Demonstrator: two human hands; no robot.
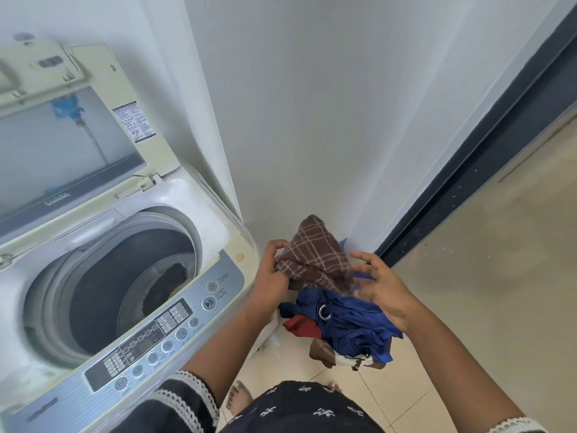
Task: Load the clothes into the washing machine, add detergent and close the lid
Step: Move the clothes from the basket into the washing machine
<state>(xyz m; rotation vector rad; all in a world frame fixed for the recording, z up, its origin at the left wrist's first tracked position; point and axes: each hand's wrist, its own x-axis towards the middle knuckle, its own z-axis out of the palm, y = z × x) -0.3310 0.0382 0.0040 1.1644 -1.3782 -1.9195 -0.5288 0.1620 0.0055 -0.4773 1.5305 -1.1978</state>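
Two hands were out in front of me beside the washing machine (199, 210). My left hand (274, 270) gripped a brown checked cloth (315, 254), fingers curled into its edge, holding it up just right of the machine. My right hand (384, 289) was loose, fingers spread, close to the cloth, though I could not tell whether it touched. Below lay a pile of clothes (349, 329) on the floor (499, 276), blue on top. The lid (71, 129) stood open, the drum (131, 285) dark.
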